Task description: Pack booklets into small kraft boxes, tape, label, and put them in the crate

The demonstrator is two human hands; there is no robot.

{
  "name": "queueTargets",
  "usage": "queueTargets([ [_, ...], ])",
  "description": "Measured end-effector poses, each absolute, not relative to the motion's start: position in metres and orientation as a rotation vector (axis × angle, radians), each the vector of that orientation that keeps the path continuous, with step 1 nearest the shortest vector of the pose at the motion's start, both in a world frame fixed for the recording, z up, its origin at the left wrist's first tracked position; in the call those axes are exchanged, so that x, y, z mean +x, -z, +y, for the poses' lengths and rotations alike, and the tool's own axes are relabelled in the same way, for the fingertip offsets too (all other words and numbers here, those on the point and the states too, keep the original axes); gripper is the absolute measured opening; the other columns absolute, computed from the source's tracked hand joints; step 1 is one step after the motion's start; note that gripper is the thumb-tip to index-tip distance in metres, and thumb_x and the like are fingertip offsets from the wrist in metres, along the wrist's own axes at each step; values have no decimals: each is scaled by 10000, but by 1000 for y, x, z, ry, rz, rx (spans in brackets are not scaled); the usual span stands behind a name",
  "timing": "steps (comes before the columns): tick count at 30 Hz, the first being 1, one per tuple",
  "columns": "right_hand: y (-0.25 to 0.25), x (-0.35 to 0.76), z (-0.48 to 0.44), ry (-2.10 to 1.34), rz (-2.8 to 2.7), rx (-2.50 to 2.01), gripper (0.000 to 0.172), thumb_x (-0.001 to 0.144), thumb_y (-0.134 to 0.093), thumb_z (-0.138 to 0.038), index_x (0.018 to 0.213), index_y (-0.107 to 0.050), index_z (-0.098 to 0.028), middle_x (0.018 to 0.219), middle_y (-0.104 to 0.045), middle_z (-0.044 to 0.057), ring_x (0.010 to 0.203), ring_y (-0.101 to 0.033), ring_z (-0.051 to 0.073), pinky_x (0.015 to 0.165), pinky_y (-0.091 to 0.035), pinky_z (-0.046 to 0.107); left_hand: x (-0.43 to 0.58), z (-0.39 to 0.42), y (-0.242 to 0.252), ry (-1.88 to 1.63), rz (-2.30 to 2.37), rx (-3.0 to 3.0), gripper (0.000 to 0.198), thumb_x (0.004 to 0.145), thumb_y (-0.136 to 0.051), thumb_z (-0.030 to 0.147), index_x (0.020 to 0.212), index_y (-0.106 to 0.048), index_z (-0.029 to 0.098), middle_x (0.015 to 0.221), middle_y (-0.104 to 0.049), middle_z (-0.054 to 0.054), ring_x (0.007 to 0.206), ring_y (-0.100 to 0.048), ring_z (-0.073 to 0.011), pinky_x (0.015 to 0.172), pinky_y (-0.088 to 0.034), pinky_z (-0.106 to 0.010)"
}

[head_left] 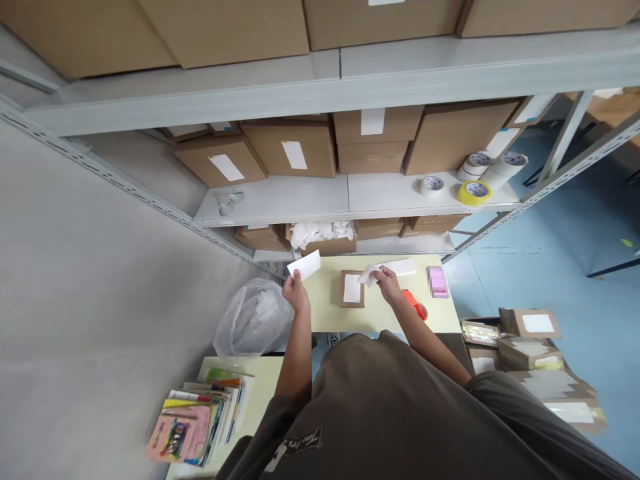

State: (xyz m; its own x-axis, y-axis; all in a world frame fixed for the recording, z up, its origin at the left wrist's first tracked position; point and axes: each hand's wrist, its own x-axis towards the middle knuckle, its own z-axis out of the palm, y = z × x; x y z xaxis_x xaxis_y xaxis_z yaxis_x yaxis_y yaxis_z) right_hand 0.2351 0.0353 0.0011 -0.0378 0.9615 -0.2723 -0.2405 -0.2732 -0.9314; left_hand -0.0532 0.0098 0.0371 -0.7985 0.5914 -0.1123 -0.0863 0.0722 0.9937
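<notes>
My left hand (297, 292) pinches a flat white slip of paper (305, 265), possibly a label, above the left end of the pale yellow table (327, 320). A crumpled white piece of paper (368, 274) is gripped in my right hand (388, 283). Between the hands lies a small cardboard box (353, 301) with a white label on its top. Behind my right hand rests a long white strip (403, 267). Beside my right forearm is an orange tape dispenser (414, 304), partly covered by the arm. A pink pack (439, 282) lies farther right.
Beyond the table stands a metal shelf (300, 207) with cardboard boxes and tape rolls (474, 192). A clear plastic bag (253, 313) is at the left, near stacked books (200, 420). Labelled parcels (537, 353) are piled on the right.
</notes>
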Motion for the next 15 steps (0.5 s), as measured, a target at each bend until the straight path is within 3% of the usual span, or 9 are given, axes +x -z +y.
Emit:
queueTargets([
  [4, 17, 174, 61, -1575, -779, -1184, 395, 628, -864, -405, 880, -594, -265, 794, -673, -15, 755, -624, 199, 713, -513, 331, -78, -2, -35, -1669, 1833, 675, 496, 796, -784, 693, 816, -762, 198, 714, -681, -10, 787, -632, -198, 698, -483, -249],
  [7, 28, 121, 91, -1663, -703, -1149, 414, 603, -888, -395, 874, -607, -257, 862, -724, 18, 820, -667, 220, 737, -541, 341, -91, -11, -29, -1567, 1826, 735, 454, 819, -787, 662, 820, -761, 209, 743, -688, -27, 806, -625, -206, 711, -480, -251],
  [11, 40, 50, 149, -1701, -674, -1168, 423, 568, -882, -366, 869, -607, -255, 841, -725, 12, 838, -684, 220, 751, -556, 340, -122, -18, -24, -1505, 1812, 837, 408, 849, -782, 619, 776, -732, 221, 802, -702, -59, 870, -631, -230, 759, -485, -264],
  [15, 48, -23, 205, -1678, -689, -1269, 388, 616, -868, -348, 870, -590, -254, 808, -694, -8, 829, -680, 204, 754, -563, 331, -162, -24, -17, -1471, 1875, 1008, 420, 952, -661, 581, 768, -701, 206, 801, -690, -48, 815, -611, -198, 772, -472, -266],
])
